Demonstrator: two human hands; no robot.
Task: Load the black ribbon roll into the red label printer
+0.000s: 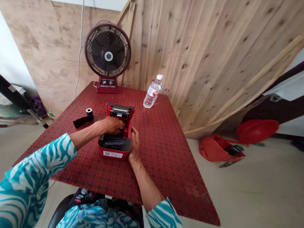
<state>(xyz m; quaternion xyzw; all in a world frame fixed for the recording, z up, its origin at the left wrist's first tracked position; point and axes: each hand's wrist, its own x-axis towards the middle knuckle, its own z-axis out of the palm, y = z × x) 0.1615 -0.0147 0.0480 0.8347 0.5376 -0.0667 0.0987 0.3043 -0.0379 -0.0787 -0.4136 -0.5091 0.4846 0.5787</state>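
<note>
A red and black desktop printer (115,147) stands on the table with its lid (119,111) raised towards the back. My left hand (112,125) reaches into its open top from the left. The fingers are curled down inside, and what they pinch is hidden. Against the printer's right side lies my right hand (135,146), holding the body with its fingers pointing away from me. A white label with print is on the front face. Left of the printer is a small roll (89,112) with a pale core, and a black strip (81,121) trails from it.
The table (164,157) has a red patterned cover. At its back stand a dark red fan (108,54) and a clear water bottle (153,93). Wooden boards (193,50) lean behind. On the floor to the right are a red bag (213,148) and a red basin (257,131).
</note>
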